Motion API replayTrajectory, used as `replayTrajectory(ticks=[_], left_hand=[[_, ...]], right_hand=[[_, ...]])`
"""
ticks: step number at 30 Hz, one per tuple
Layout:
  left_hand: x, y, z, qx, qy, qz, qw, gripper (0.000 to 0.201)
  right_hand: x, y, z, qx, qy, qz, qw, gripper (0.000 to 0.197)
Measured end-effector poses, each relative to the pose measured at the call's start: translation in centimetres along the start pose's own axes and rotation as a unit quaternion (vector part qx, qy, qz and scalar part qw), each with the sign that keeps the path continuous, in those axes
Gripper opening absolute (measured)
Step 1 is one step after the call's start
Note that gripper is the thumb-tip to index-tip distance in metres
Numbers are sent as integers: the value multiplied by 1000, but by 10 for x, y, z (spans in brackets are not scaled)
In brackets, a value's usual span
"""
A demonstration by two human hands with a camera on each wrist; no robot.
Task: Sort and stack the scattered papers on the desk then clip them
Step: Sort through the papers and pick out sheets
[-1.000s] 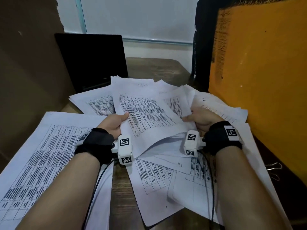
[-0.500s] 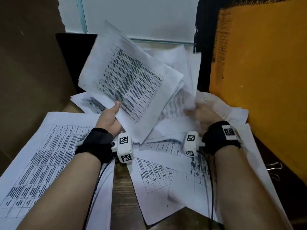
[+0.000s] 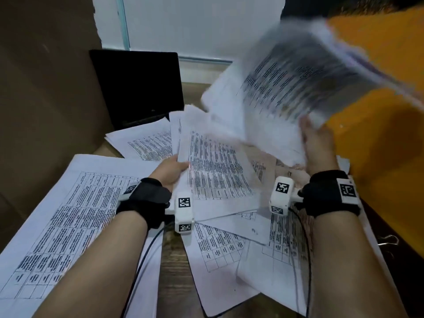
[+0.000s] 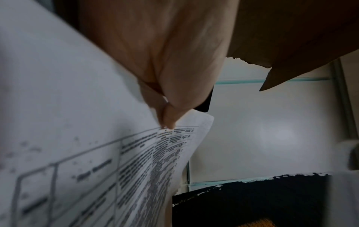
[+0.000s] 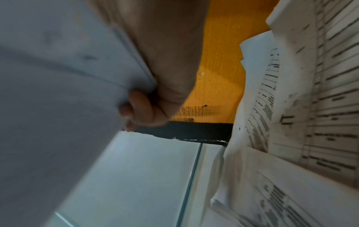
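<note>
Above the tabletop's far right corner, the right hand (image 3: pixel 317 143) grips a blurred sheaf of papers (image 3: pixel 286 88), while the left hand (image 3: pixel 171 171) pinches one printed sheet (image 3: pixel 218 171) over the loose papers near the middle. Best laid squarely together, edges aligned; the sheets look thin, floppy, table-printed.

My right hand (image 3: pixel 317 143) grips a blurred sheaf (image 3: pixel 296 88) raised at 1 o'clock. My left hand (image 3: pixel 171 172) holds a printed sheet (image 3: pixel 215 171) at center. Loose papers (image 3: pixel 59 221) cover the desk (image 3: pixel 172 271).
</note>
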State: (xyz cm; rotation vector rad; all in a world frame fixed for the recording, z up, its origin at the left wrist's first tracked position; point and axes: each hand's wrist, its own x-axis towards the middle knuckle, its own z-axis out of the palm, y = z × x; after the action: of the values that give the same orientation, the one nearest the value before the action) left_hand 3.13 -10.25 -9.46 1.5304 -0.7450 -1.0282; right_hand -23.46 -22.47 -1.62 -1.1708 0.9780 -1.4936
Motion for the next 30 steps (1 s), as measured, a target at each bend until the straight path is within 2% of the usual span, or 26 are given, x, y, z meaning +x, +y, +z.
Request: replayTrajectory(ticks=[2, 3, 4, 6, 7, 9, 10, 12, 15, 18, 20, 22, 24, 26, 27, 30], left_hand=[[1, 1, -1, -1, 17, 0, 1000, 28], [3, 1, -1, -14, 21, -6, 1000, 28], [6, -1, -2, -22, 24, -10, 999, 28], [4, 0, -3, -39, 31, -22, 999, 29], [2, 1, -2, -52, 28, -27, 998, 30], [0, 3, -1, -48, 23, -29, 998, 38], [0, 3, -1, -34, 26, -29, 999, 45], [1, 0, -2, -34, 34, -27, 999, 54], [5, -4, -3, -13, 27, -25, 999, 39], [13, -9, -8, 10, 40, -23, 999, 42], [20, -13, -11, -3, 39, -21, 999, 52], [7, -4, -5, -24, 34, -24, 999, 72], [-4, 1, 0, -33, 23, -19, 999, 80], [-8, 3, 2, 9, 8, -7, 1000, 78], [-9, 3, 1, 26, 1, -1, 1000, 72], [-7, 3, -1, 45, 2, 32, 998, 37]], right_hand=[[-6, 9, -1, -67, -96, 87, 989, 64], [-7, 21, -1, -144, -151, 112, 971, 91], [-10, 30, -2, -183, -178, 142, 956, 103], [-8, 48, 4, -245, -184, 186, 934, 63], [-3, 54, 6, -309, -191, 181, 914, 49], [-4, 55, 12, -389, -208, 173, 881, 46], [-1, 57, 13, -398, -211, 175, 876, 44], [-4, 55, 13, -381, -226, 171, 880, 36], [-3, 55, 9, -366, -207, 158, 893, 28], [-4, 50, 8, -388, -213, 144, 885, 20], [-6, 45, 9, -393, -210, 144, 884, 17], [-4, 43, 11, -390, -192, 134, 891, 24], [-5, 43, 13, -443, -232, 144, 854, 23], [-7, 44, 16, -439, -300, 187, 826, 21], [-10, 43, 17, -418, -324, 207, 823, 18], [-12, 39, 19, -425, -366, 208, 801, 14]])
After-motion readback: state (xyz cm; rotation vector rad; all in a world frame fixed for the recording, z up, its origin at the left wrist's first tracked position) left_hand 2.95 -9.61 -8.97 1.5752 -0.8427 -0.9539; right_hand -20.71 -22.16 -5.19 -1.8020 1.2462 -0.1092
